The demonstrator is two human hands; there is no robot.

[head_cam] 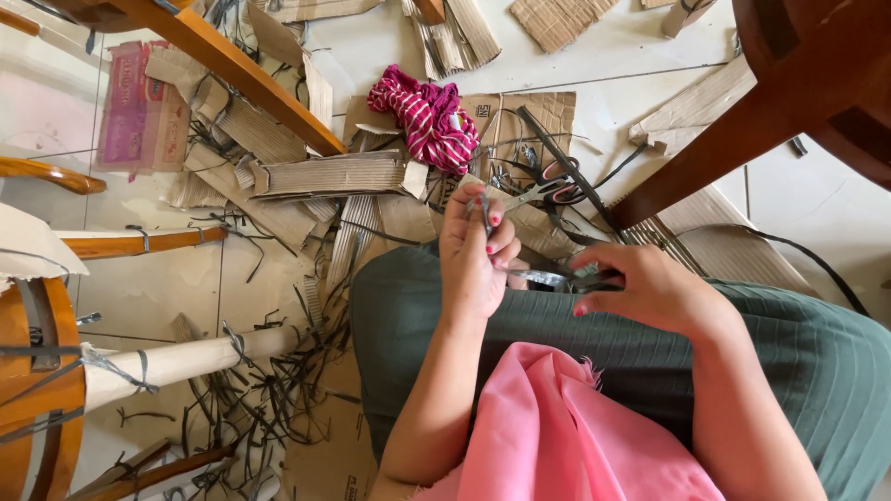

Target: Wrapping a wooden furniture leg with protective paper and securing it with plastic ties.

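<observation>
Currently we pinch a black strap taut in our left hand; our right hand grips a dark tool alongside.

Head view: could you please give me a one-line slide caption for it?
Seated person's left hand pinches a dark strap while the right hand grips a metal tool above scattered cardboard.

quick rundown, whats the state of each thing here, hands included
left hand: closed on a dark strap
right hand: grip closed on a dark tool, kind unclear
scissors: lying on the cardboard, blades shut
striped cloth: bunched up on the floor
cardboard strips: flattened, piled loose
cut straps: scattered on the floor
</observation>
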